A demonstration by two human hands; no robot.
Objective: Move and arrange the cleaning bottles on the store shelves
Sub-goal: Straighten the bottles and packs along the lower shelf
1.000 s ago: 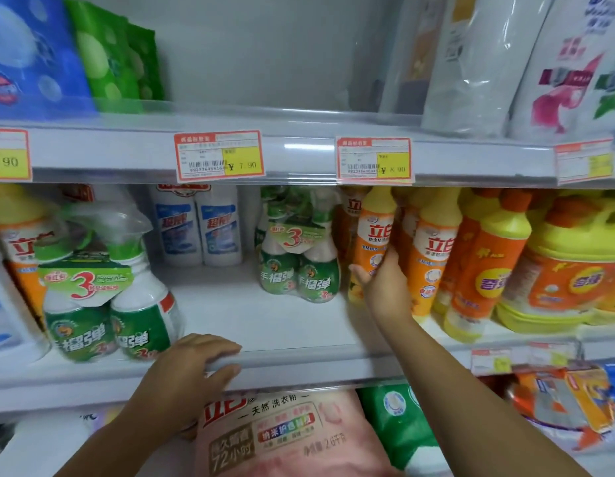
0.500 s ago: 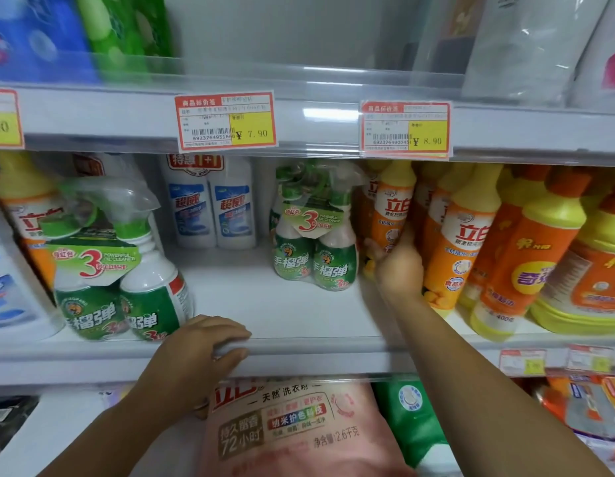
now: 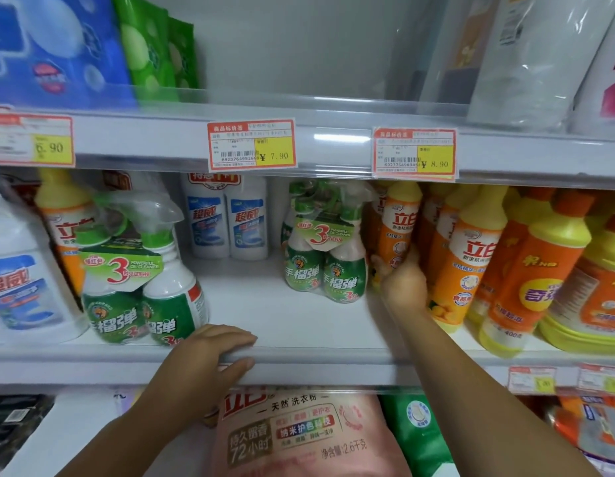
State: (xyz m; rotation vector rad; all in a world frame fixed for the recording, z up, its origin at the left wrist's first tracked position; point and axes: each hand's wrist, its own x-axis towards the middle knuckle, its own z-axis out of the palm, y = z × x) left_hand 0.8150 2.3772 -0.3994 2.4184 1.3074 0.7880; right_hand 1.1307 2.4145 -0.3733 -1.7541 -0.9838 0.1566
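My right hand (image 3: pixel 404 282) reaches deep into the middle shelf and is wrapped around the lower part of an orange dish-soap bottle with a yellow cap (image 3: pixel 399 228). Left of it stands a shrink-wrapped pair of green spray bottles (image 3: pixel 325 266). A second green spray-bottle pair (image 3: pixel 141 290) stands near the shelf's front at the left. My left hand (image 3: pixel 203 359) grips the front edge of the white shelf (image 3: pixel 316 359), thumb underneath. More orange bottles (image 3: pixel 468 256) crowd the right side.
Two white bottles with blue labels (image 3: pixel 230 218) stand at the back. A large white jug (image 3: pixel 20 270) sits at far left. Price tags (image 3: pixel 251 144) hang on the shelf above. A pink detergent bag (image 3: pixel 299 435) and a green bag lie on the shelf below.
The view has shifted a little. My right hand keeps its hold on the orange bottle deep in the shelf. My left hand stays on the shelf edge.
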